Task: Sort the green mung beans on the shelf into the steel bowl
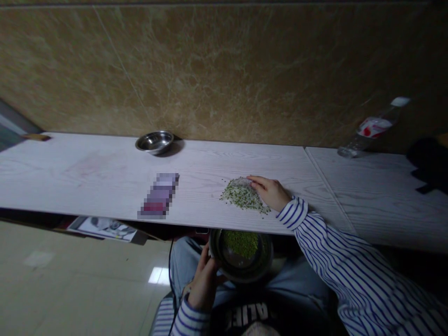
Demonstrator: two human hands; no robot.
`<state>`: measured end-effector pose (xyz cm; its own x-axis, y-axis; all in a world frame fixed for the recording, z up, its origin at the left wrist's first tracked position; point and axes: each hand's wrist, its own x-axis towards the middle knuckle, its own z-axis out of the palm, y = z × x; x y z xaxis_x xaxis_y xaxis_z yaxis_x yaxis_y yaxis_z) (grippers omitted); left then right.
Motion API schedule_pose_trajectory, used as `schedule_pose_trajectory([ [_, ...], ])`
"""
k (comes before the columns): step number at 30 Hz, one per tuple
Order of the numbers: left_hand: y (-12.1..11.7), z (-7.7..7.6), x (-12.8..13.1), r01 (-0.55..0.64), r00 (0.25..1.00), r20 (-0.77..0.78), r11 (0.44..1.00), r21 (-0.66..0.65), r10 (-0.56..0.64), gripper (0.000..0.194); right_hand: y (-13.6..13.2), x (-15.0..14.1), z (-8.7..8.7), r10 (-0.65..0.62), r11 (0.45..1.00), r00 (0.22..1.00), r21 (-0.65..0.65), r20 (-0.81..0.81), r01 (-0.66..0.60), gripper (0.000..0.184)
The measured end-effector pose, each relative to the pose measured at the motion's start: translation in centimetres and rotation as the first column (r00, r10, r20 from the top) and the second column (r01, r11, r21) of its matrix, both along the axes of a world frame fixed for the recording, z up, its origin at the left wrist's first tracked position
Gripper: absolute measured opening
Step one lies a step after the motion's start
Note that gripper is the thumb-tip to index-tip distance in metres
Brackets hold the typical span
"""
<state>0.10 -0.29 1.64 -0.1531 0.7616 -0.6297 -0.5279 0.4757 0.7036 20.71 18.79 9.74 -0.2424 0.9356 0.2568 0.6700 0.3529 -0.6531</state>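
Note:
My left hand (205,279) is closed on the left rim of a metal bowl (269,254), held over my lap below the shelf's front edge. Small green beans (245,242) lie inside it, mostly toward the far side. On the pale wooden shelf is a loose, spread pile of white grains mixed with green beans (240,193). My right hand (271,191) rests at the right side of this pile, its fingers stretched out over the grains. Its fingertips touch the pile's upper right part, and part of the pile is hidden beneath them.
A shallow metal bowl (156,143) stands against the wall. Left of the pile lies a blurred-out, phone-shaped object (160,195). A clear plastic bottle (373,128) is at the back right, near a dark object (429,163). An open drawer (105,229) juts out below the shelf (87,182).

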Motion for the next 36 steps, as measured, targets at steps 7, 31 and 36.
schedule_pose_trajectory([
  [7,0.0,-0.3,-0.3,0.0,1.0,-0.016,1.0,0.0,0.0,0.08,-1.6,-0.3,-0.2,0.044,0.997,0.997,0.055,0.062,-0.048,0.034],
  [31,0.0,-0.1,-0.3,-0.025,0.999,0.033,0.999,0.032,0.024,0.076,-4.1,-0.5,-0.6,0.167,0.952,0.984,0.249,0.06,-0.177,0.035],
  [36,0.0,0.0,-0.4,-0.025,1.0,0.018,1.0,0.015,0.025,0.079,-4.7,-0.3,-0.5,0.149,0.956,0.988,0.247,0.046,-0.156,0.034],
])
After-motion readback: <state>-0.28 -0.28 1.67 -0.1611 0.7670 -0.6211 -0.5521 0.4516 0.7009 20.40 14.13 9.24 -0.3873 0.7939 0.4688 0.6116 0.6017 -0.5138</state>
